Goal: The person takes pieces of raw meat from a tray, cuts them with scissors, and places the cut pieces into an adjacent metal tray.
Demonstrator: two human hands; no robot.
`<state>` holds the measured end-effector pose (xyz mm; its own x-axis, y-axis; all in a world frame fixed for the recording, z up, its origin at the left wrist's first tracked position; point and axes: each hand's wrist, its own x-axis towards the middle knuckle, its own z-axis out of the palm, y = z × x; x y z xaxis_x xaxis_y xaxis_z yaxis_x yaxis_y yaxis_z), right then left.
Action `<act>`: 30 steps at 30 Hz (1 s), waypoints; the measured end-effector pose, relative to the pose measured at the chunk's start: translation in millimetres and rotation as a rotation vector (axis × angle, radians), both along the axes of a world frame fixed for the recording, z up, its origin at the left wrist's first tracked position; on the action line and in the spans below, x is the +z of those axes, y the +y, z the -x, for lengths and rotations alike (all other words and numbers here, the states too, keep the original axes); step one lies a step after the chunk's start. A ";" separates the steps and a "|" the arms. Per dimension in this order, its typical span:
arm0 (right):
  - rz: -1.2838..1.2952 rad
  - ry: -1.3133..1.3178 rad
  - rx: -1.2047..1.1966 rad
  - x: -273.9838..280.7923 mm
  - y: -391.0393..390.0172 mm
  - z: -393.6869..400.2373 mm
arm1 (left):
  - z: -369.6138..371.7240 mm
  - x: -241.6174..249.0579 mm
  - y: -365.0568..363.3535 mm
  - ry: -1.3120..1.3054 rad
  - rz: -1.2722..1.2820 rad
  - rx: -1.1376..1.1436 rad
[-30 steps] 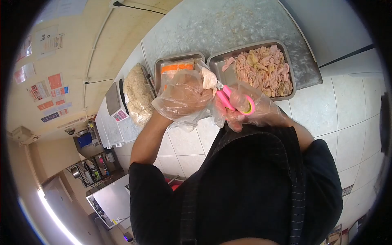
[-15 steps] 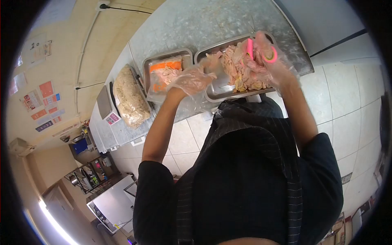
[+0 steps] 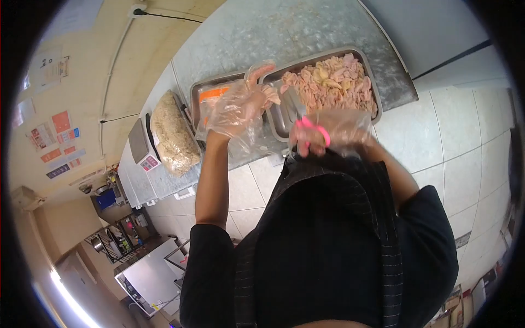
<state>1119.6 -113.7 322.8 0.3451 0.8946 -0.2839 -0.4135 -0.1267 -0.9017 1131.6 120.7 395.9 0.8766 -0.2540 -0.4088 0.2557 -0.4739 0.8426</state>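
My left hand (image 3: 240,109), in a loose clear plastic glove, is over the right edge of the smaller metal tray (image 3: 195,98). A pale piece of raw meat (image 3: 272,95) is held at its fingers. My right hand (image 3: 342,131), also gloved, grips scissors with pink handles (image 3: 314,130) at the front edge of the larger metal tray (image 3: 284,128). The blades point up and left, over that tray's bare part. Pale pink pieces of raw meat (image 3: 333,82) are heaped in the larger tray. Something with an orange band (image 3: 213,93) lies in the smaller tray, partly hidden by my left hand.
Both trays stand on a metal table (image 3: 235,38). Left of them lie a clear bag of pale crumbly stuff (image 3: 174,134) and a scale (image 3: 146,145). A grey appliance side (image 3: 437,38) rises at the right. Tiled floor (image 3: 454,126) shows below.
My right hand has moved from above the meat heap down to the larger tray's front edge with the scissors. My left hand has shifted left, away from the larger tray, over the smaller one.
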 end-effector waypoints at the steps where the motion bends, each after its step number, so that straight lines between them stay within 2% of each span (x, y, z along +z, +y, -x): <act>1: -0.072 0.067 0.067 -0.9 2.4 5.8 | 3.7 18.0 -13.9 -0.005 -0.082 0.035; 5: -0.271 0.115 0.044 5.6 14.2 15.0 | 9.0 43.3 -28.1 -0.043 -0.220 0.031; 9: -0.303 0.151 0.046 18.5 22.2 9.1 | 17.2 48.0 -29.2 -0.103 -0.221 -0.003; 11: -0.271 0.019 0.125 10.2 24.6 7.6 | 25.1 63.9 -39.9 0.062 0.119 0.238; 15: -0.325 0.063 0.075 -9.5 24.3 24.7 | 20.0 65.7 -21.9 0.050 0.089 0.239; 17: -0.479 0.197 0.062 -13.8 26.0 27.4 | 19.5 67.9 -21.5 0.078 -0.021 0.225; 21: -0.415 0.132 0.052 -4.6 22.1 24.3 | 21.4 75.2 -28.6 0.165 0.098 0.309; 23: -0.458 0.152 0.070 0.6 27.8 24.7 | 24.5 64.8 -23.6 0.055 -0.025 0.238; 27: -0.376 0.283 0.077 21.9 24.4 14.5 | 30.8 70.6 -14.1 0.006 -0.036 0.112; 29: -0.468 0.268 0.076 12.3 28.0 15.8 | 32.2 79.2 -7.1 0.130 0.159 0.197; 30: -0.470 0.268 0.083 11.3 29.5 15.2 | 32.6 79.9 -6.6 0.128 0.156 0.204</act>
